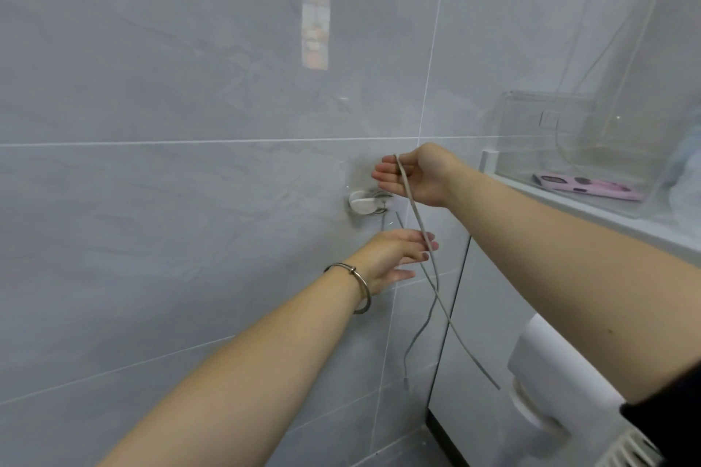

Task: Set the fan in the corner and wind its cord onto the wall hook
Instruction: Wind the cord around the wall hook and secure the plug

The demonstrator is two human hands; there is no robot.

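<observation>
Cord (417, 218), grey, thin: the long axis runs steeply down and slightly rightward, from the top edge of the right hand (415, 178) past the left hand (390, 258) toward the floor. Upper end: laid over the top of the right fingers (383, 178) and down across their palm side. Those fingers lie nearly straight, pointing left, not curled round it; whether the thumb presses it cannot be told. Middle: touches the left fingertips (426, 239), which reach rightward, spread, thumb apart beneath, clasping nothing. Below the left fingertips: two strands cross; one hangs down-left to a free end in open air, the other slants down-right and passes out of sight near the fan (542, 356). Wall hook (362, 205), white, round: just below and left of the right fingertips, above the left fingers. Thin strands appear to lie at it; the number of turns cannot be told. Fan, white: low, well below and right of both hands, beside the white panel (489, 315), largely hidden by the right forearm; its facing cannot be told. Room: grey tiled wall (170, 201) spreads left of all fingers. The wall meets the white panel at a vertical edge just right of the left fingertips. White ledge (607, 218): juts out behind the right wrist, bearing a clear box (531, 117) with a pink case (591, 189) seen through its wall. Bangle (360, 290), metal: on the left wrist.
</observation>
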